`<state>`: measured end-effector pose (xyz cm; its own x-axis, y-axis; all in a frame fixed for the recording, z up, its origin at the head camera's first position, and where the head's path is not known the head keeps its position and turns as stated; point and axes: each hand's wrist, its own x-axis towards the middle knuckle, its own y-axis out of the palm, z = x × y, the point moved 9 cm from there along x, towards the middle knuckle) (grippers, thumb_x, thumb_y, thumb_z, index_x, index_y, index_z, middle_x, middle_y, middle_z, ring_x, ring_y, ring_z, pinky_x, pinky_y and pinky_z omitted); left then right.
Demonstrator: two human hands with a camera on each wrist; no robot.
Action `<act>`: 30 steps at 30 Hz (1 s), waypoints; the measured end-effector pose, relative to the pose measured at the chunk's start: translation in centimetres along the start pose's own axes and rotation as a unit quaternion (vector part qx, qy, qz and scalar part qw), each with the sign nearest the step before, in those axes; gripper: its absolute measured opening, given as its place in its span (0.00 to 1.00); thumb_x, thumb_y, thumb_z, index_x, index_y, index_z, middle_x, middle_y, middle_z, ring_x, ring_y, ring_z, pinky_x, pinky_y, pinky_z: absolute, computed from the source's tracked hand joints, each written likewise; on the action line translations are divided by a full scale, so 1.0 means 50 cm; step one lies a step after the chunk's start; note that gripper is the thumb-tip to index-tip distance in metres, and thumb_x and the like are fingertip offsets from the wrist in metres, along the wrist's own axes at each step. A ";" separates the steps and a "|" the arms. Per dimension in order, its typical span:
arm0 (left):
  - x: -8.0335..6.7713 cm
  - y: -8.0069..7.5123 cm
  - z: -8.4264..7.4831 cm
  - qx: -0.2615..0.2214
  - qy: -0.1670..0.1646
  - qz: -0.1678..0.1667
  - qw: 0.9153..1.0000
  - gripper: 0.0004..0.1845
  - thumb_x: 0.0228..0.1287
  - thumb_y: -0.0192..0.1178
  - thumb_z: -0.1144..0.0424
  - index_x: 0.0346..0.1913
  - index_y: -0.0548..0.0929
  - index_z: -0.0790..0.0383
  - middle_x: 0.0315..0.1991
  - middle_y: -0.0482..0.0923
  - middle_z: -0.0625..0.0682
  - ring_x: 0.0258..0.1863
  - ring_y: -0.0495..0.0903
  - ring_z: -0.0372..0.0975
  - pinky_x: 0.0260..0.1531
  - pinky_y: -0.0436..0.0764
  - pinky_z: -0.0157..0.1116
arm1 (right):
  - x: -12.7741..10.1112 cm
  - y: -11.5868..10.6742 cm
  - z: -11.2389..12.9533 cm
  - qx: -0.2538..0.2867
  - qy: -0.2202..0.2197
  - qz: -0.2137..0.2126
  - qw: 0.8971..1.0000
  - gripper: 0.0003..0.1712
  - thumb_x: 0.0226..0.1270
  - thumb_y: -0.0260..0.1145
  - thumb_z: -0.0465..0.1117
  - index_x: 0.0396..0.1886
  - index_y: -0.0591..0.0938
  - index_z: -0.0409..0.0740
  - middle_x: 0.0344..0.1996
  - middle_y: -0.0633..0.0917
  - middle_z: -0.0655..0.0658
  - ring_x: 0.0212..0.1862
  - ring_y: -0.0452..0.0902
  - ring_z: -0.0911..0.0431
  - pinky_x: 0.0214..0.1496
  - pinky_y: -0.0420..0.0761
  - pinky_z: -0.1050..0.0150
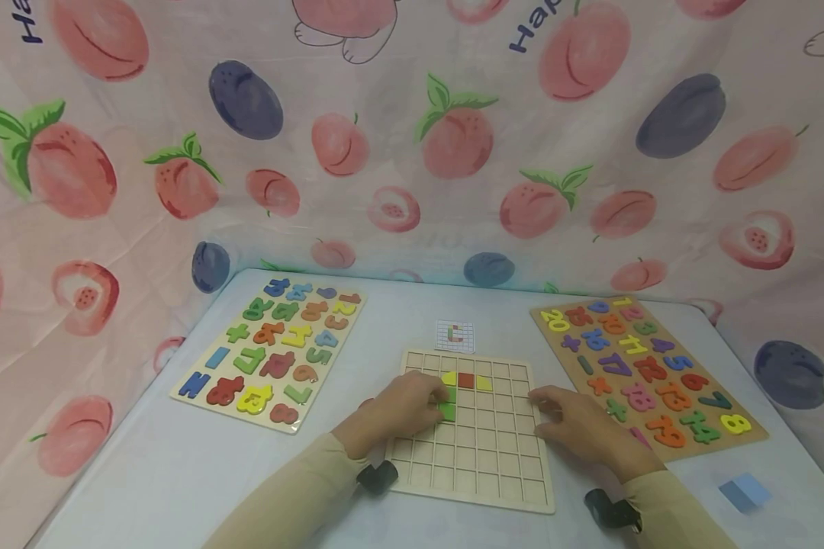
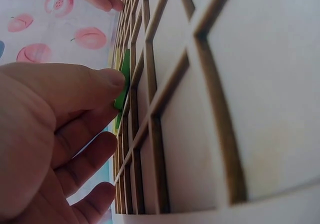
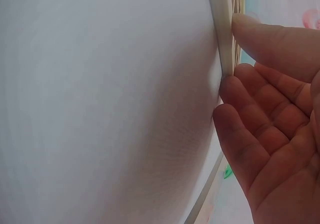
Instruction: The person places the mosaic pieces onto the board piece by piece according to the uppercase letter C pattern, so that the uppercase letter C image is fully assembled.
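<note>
A small green tile [image 2: 123, 81] is pressed by the thumb tip of the left hand [image 1: 401, 408] into a cell of the wooden grid board [image 1: 481, 465], just under the red tile [image 1: 466, 380] and the yellow tiles [image 1: 484, 384] flanking it at the fingertips. The tile is judged to be thin, stiff and very light, with smooth faces that could slip; its exposed edges are the sensible place to be pinched, since once seated flat it would offer little to grasp. The left fingers are curled loosely, with thumb and forefinger closed on the tile. The right hand [image 1: 577, 427] is laid against the board's right edge, fingers nearly straight and together, thumb on top of the rim, so that the board is steadied. A small pattern card [image 1: 455, 335] lies beyond the board. A pale number puzzle [image 1: 268, 351] is seen well left of the left hand, a brown one [image 1: 648, 374] just beyond the right hand, and a blue piece [image 1: 745, 492] near the right sleeve.
</note>
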<state>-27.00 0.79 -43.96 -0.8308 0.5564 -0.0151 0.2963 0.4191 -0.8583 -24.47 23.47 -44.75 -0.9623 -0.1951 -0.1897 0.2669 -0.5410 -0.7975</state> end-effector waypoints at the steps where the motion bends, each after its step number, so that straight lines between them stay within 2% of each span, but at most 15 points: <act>1: 0.000 0.001 0.000 0.001 -0.001 0.000 1.000 0.12 0.60 0.68 0.63 0.47 0.88 0.57 0.43 0.84 0.44 0.49 0.79 0.40 0.53 0.77 0.38 | 0.000 0.000 0.000 0.000 -0.001 0.000 1.000 0.29 0.60 0.73 0.41 0.62 0.78 0.43 0.59 0.81 0.40 0.61 0.75 0.40 0.59 0.75 0.42; 15: -0.002 0.000 0.003 -0.014 -0.017 0.004 1.000 0.12 0.60 0.69 0.63 0.48 0.87 0.56 0.44 0.84 0.44 0.51 0.79 0.40 0.54 0.77 0.39 | 0.000 0.001 -0.002 -0.004 0.005 0.001 1.000 0.29 0.61 0.73 0.40 0.63 0.78 0.43 0.60 0.81 0.40 0.62 0.75 0.40 0.60 0.74 0.41; 22: -0.007 -0.011 0.022 -0.029 -0.049 0.012 0.998 0.15 0.63 0.67 0.62 0.52 0.85 0.57 0.52 0.82 0.48 0.54 0.79 0.42 0.55 0.77 0.40 | -0.001 0.002 -0.004 -0.003 0.011 0.002 1.000 0.30 0.61 0.73 0.41 0.63 0.78 0.44 0.60 0.81 0.40 0.62 0.74 0.40 0.60 0.74 0.41; 30: -0.027 -0.034 0.044 -0.028 -0.069 0.011 0.997 0.14 0.64 0.67 0.61 0.51 0.85 0.57 0.51 0.81 0.50 0.55 0.77 0.44 0.57 0.75 0.43 | -0.001 0.002 -0.003 -0.003 0.009 0.001 1.000 0.29 0.61 0.73 0.40 0.63 0.78 0.43 0.60 0.80 0.40 0.63 0.74 0.40 0.60 0.74 0.41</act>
<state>-27.41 -2.28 -43.60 -0.8798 0.4630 -0.1074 0.3377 0.4498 -0.8268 -24.41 23.54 -44.88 -0.9626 -0.1819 -0.2007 0.2682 -0.5356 -0.8007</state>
